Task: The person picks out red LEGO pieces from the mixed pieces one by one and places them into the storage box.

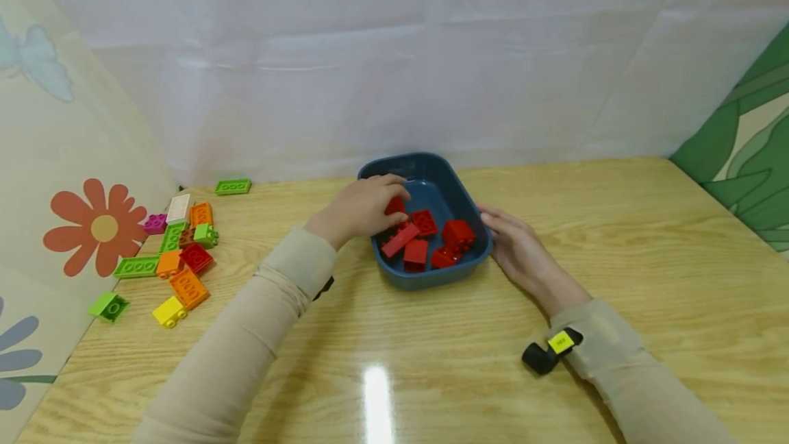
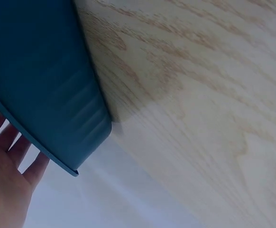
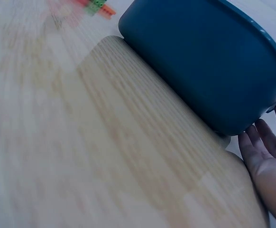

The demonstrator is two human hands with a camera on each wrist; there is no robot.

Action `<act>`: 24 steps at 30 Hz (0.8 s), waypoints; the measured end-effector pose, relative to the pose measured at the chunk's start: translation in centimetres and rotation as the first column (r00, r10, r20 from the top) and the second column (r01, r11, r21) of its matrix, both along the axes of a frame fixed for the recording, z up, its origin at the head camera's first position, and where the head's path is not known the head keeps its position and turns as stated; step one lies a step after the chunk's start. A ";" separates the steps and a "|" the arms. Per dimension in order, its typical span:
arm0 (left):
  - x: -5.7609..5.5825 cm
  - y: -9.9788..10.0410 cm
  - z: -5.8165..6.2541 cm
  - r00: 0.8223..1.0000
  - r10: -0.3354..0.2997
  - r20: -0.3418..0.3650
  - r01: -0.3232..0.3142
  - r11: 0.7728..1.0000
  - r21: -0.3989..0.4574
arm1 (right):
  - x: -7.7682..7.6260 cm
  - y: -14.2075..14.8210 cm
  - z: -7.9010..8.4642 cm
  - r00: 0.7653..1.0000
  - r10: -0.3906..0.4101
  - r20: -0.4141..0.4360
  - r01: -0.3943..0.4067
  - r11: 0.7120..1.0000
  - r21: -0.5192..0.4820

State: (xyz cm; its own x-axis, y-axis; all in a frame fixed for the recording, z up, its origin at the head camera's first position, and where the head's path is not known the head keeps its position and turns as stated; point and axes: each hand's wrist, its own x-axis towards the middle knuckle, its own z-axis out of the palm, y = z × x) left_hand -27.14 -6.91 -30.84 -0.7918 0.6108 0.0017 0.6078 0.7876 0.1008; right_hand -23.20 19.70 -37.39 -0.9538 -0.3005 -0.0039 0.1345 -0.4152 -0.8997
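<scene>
A dark blue plastic bin [image 1: 409, 281] stands on the table with several red toy bricks [image 1: 416, 252] inside. Reaching over its left rim, my left hand [image 1: 365, 205] has thumb and fingers curled about a red brick [image 1: 396, 206], its fingertips partly hidden. From below, the left wrist view shows that hand [image 2: 7, 175] beyond the rim, with its fingers spread. At the bin's right side, my right hand [image 1: 520, 252] touches the outer wall with fairly straight fingers. The right wrist view has its fingertips [image 3: 246, 141] right at the bin's lower corner.
Loose bricks lie at the table's left: orange [image 1: 189, 288], yellow [image 1: 169, 312], a red one [image 1: 196, 257], white [image 1: 179, 209], magenta [image 1: 155, 224] and several green. One flat green brick [image 1: 233, 187] lies near the white cloth backdrop [image 1: 296, 88]. A flower-printed panel [image 1: 37, 177] borders the left side.
</scene>
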 end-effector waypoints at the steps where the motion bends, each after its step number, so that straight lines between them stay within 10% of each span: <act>1: 0.1 -0.1 0.1 1.000 -0.008 -0.012 0.008 1.000 0.008 | 0.0 0.0 0.0 1.000 0.002 -0.001 -0.002 1.000 -0.002; 12: 0.8 -1.6 0.5 0.971 -0.025 -0.238 0.070 0.981 0.183 | 0.0 -0.1 -0.1 1.000 0.004 0.000 -0.004 1.000 0.000; 24: 3.3 -2.8 -0.4 0.883 -0.025 -0.469 0.136 0.969 0.205 | 0.0 0.0 0.1 1.000 -0.001 0.008 0.001 1.000 -0.001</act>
